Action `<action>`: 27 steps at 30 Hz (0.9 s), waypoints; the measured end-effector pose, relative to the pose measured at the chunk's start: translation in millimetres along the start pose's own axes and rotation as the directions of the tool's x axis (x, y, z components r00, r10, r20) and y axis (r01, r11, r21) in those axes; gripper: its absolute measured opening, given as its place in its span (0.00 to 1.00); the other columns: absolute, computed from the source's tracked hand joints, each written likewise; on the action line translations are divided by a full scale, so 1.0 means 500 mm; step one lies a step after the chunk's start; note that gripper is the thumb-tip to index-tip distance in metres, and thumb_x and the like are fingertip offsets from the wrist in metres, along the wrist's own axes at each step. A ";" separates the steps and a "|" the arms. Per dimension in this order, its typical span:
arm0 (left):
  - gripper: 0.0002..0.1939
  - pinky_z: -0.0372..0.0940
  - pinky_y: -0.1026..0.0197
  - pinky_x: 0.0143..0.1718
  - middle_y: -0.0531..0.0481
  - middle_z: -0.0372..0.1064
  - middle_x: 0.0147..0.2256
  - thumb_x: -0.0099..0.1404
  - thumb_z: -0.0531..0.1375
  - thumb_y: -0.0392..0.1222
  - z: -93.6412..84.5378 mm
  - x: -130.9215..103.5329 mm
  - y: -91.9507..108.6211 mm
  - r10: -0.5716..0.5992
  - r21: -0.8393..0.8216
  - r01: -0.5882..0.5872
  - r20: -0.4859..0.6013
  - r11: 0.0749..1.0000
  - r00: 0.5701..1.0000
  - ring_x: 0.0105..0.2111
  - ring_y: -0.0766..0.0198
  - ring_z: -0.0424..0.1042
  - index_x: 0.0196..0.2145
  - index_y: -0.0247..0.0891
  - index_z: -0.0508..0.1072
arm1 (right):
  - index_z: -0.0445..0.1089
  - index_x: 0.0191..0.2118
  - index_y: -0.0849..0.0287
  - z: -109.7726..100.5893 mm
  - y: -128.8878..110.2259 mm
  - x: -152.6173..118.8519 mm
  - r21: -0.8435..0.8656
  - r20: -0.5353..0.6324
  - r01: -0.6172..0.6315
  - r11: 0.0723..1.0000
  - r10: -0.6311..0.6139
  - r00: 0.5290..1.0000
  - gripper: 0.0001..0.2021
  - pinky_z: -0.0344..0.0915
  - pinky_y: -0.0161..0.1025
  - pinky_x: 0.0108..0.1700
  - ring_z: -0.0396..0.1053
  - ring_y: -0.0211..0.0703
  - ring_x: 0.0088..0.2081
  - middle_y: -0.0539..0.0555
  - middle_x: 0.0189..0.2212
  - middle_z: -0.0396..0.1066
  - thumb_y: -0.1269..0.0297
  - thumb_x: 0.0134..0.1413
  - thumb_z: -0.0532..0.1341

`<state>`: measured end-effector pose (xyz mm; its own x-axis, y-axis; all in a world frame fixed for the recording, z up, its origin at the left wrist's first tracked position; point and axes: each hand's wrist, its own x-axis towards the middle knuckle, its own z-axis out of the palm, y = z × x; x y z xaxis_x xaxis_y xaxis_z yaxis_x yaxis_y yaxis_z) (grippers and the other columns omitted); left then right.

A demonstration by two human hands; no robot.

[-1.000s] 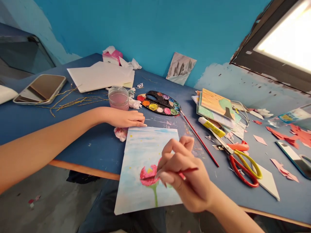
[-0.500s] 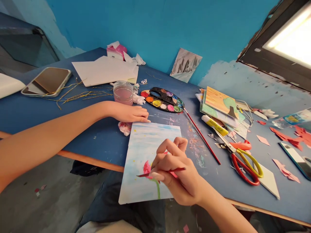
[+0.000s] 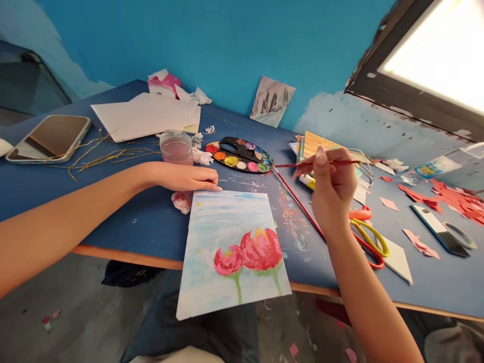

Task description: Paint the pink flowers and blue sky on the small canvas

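Head view: your right hand (image 3: pixel 333 184) is raised over the right half of the table (image 3: pixel 151 227), fingers pinched on a thin red paintbrush (image 3: pixel 313 164). The brush lies level, handle toward the window side, tip just beside the right end of the paint palette (image 3: pixel 239 155), not touching it that you can tell.

Your left hand (image 3: pixel 185 177) lies flat, fingers together, fingertips pressed at the top left corner of the painting (image 3: pixel 230 252). It grips nothing. The painting shows two red flowers on pale blue; its lower part hangs past the table's near edge.

A jar of pink water (image 3: pixel 176 147) stands just behind the left hand. A second red brush (image 3: pixel 298 204) lies on the table between painting and right wrist. Scissors (image 3: pixel 368 239) lie just right of that wrist. A phone (image 3: pixel 47 138) rests at the far left edge.
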<state>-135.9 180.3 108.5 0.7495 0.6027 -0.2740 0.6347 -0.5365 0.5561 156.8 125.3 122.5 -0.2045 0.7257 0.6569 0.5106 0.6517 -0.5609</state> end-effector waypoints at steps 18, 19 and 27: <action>0.27 0.59 0.62 0.28 0.47 0.70 0.31 0.67 0.48 0.67 -0.065 -0.062 0.097 -0.122 0.046 0.151 -0.387 0.988 0.914 0.29 0.60 0.69 0.37 0.39 0.68 | 0.70 0.56 0.57 -0.115 0.037 -0.071 -0.193 -0.058 -0.095 0.977 0.086 0.995 0.20 0.67 0.40 0.38 0.66 0.33 0.26 0.57 0.47 0.74 0.54 0.70 0.49; 0.28 0.59 0.61 0.28 0.47 0.71 0.31 0.66 0.49 0.68 -0.074 -0.069 0.104 -0.126 0.030 0.152 -0.416 0.988 0.901 0.29 0.59 0.69 0.38 0.39 0.69 | 0.71 0.55 0.58 -0.113 0.039 -0.058 -0.151 -0.069 -0.105 0.983 0.095 0.993 0.21 0.67 0.39 0.35 0.65 0.33 0.25 0.58 0.47 0.73 0.51 0.69 0.50; 0.35 0.66 0.61 0.37 0.42 0.77 0.45 0.61 0.56 0.70 -0.131 -0.074 0.132 0.014 -0.075 -0.059 -0.494 0.995 0.869 0.41 0.55 0.75 0.52 0.38 0.72 | 0.74 0.51 0.61 -0.057 0.070 -0.022 -0.090 -0.045 -0.159 0.983 0.156 0.987 0.25 0.65 0.37 0.37 0.65 0.34 0.28 0.58 0.44 0.73 0.46 0.66 0.51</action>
<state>-134.0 161.4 206.5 0.5673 0.8083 0.1577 0.5737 -0.5253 0.6285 200.7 133.7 109.9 -0.0851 0.8078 0.5833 0.6100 0.5051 -0.6105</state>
